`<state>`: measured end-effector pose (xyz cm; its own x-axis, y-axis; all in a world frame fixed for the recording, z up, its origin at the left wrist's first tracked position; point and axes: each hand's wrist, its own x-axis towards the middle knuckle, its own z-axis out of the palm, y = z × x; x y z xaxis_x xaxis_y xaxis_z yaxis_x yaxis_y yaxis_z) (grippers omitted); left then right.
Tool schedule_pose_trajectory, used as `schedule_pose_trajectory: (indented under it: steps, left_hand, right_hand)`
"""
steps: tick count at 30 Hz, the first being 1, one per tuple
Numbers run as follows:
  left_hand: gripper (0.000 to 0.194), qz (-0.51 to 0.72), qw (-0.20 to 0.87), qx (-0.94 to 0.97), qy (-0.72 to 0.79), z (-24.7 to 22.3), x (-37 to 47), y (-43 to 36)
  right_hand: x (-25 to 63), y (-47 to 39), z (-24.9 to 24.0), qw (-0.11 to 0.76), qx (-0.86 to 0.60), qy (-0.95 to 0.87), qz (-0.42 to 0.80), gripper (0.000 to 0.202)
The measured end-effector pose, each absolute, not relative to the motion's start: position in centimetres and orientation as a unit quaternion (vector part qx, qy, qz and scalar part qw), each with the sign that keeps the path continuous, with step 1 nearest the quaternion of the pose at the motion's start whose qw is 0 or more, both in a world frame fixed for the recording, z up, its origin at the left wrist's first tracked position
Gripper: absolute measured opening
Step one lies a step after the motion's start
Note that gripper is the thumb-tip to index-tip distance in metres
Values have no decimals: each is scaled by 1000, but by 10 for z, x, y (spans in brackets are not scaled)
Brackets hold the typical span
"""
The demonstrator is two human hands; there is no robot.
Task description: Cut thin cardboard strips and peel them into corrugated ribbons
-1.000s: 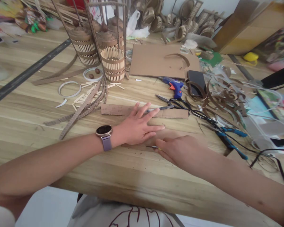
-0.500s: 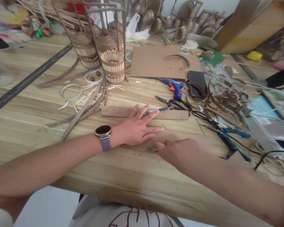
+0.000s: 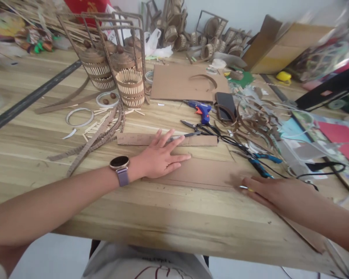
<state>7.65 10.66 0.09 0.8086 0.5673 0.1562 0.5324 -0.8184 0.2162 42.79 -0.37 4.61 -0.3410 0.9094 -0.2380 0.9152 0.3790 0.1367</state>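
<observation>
My left hand (image 3: 164, 157) lies flat with fingers spread, pressing on a strip of brown cardboard (image 3: 206, 172). A dark line runs along the cardboard near its front edge. At the strip's right end, my right hand (image 3: 264, 192) is closed on a utility knife (image 3: 244, 188). Only its metal tip and a bit of yellow show; the fingers hide the rest. Just beyond my left fingertips is a narrower cardboard strip (image 3: 133, 138) with a pen (image 3: 189, 134) lying across it.
Behind are scissors (image 3: 189, 124), a blue glue gun (image 3: 202, 110), a phone (image 3: 225, 104) and a cardboard sheet (image 3: 177, 83). Blue-handled pliers (image 3: 260, 166) lie beside my right hand. Stick-sided baskets (image 3: 130, 89) stand back left. Tangled paper strips (image 3: 250, 120) cover the right.
My right hand has moved right, away from my left hand, to the end of the cardboard, and the knife tip now shows. My left hand stays flat on the cardboard; the view has shifted slightly.
</observation>
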Motion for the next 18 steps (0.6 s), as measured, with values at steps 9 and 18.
schedule_pose_trajectory:
  steps: [9,18]
  left_hand:
    - [78,42,70,975,208,30,94,80]
    - [89,72,313,866,383,51,115,68]
  right_hand:
    - [386,-32,44,120,661,737,-75,50]
    - [345,-37,66,-109,710,617,-323,41]
